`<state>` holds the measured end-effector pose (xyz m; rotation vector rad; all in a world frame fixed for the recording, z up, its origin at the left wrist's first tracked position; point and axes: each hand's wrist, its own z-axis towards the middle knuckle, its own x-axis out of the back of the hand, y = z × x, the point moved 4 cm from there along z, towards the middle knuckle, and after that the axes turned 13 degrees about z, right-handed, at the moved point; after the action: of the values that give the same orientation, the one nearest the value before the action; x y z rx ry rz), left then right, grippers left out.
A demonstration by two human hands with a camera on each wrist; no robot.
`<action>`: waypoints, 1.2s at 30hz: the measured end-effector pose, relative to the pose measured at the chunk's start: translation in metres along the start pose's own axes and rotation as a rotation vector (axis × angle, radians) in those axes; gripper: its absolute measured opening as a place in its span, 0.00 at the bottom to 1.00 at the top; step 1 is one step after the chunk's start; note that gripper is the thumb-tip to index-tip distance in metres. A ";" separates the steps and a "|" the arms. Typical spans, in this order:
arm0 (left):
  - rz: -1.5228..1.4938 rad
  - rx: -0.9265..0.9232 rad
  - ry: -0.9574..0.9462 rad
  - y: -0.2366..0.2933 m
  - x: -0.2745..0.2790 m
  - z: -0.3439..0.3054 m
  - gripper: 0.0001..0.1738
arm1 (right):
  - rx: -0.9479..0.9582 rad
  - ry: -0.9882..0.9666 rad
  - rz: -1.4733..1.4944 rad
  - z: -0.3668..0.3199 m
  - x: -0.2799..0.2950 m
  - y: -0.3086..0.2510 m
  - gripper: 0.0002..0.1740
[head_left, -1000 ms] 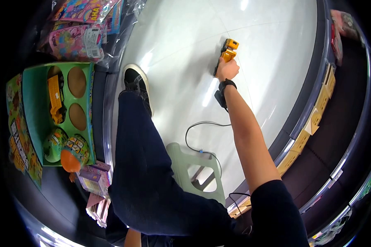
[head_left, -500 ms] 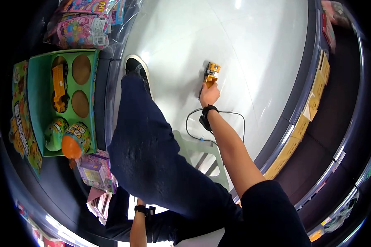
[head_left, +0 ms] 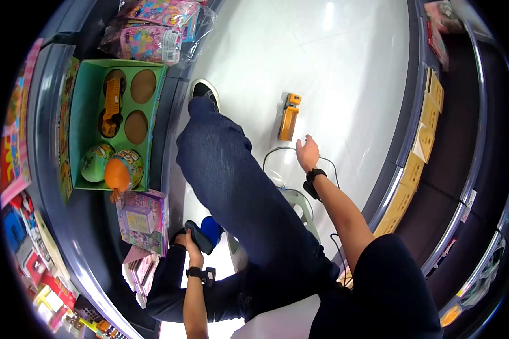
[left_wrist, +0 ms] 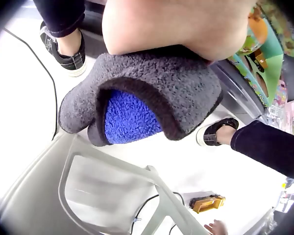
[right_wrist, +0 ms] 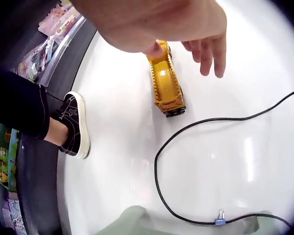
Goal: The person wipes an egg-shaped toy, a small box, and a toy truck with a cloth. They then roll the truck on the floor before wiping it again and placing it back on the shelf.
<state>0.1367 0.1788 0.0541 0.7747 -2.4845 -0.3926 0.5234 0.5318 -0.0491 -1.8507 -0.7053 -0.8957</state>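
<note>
A yellow toy dump truck (head_left: pixel 289 117) stands on the white floor in the head view. My right hand (head_left: pixel 308 153) is just beside its rear end, not touching, with the fingers spread; in the right wrist view the hand (right_wrist: pixel 171 29) overlaps the truck's far end (right_wrist: pixel 165 83). My left hand (head_left: pixel 192 250) grips a grey and blue fuzzy cloth (head_left: pixel 202 235), low beside the leg. The left wrist view shows this cloth (left_wrist: pixel 152 83) hanging folded under the hand (left_wrist: pixel 176 24), its fingers mostly hidden.
A green display box (head_left: pixel 158 104) on the left shelf holds another yellow truck (head_left: pixel 113 99) and two toy eggs. A pale green stool (left_wrist: pixel 63 171) stands near the legs, and a black cable (right_wrist: pixel 158 171) loops over the floor. Cardboard boxes (head_left: pixel 415 169) line the right shelf.
My right hand has let go of the truck, after bringing it nearer along the floor. My left hand has come into fuller view with the grey and blue cloth.
</note>
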 end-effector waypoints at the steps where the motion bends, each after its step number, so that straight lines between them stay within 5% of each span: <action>1: -0.009 -0.018 0.009 -0.001 0.000 0.002 0.26 | 0.046 -0.047 0.020 0.000 -0.006 0.006 0.28; 6: -0.049 -0.010 -0.033 -0.026 0.015 0.009 0.24 | 0.082 -0.199 0.054 -0.011 -0.024 -0.006 0.34; 10: -0.056 -0.013 0.030 -0.049 0.024 0.018 0.27 | -0.205 -0.136 0.010 0.014 -0.048 -0.019 0.36; 19: -0.022 0.147 -0.037 -0.066 0.020 0.018 0.26 | -0.281 0.005 0.120 0.081 -0.080 -0.028 0.30; 20: -0.007 0.156 -0.005 -0.067 0.019 0.021 0.25 | -0.212 0.003 0.391 0.085 -0.074 -0.033 0.31; 26: 0.037 0.076 -0.076 -0.047 0.000 0.028 0.25 | 0.025 -0.073 0.534 0.085 -0.003 -0.074 0.31; 30: 0.033 0.038 -0.126 -0.041 -0.008 0.030 0.25 | 0.066 -0.018 0.160 0.098 0.016 -0.073 0.26; 34: 0.073 0.008 -0.093 -0.033 -0.009 0.021 0.26 | 0.588 -0.057 -0.356 0.121 0.011 -0.061 0.16; 36: 0.073 0.048 -0.085 -0.042 -0.002 0.026 0.27 | 0.426 -0.092 -0.377 0.128 0.006 -0.048 0.17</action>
<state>0.1427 0.1496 0.0143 0.6967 -2.6019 -0.3474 0.5258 0.6686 -0.0591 -1.4076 -1.2289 -0.8175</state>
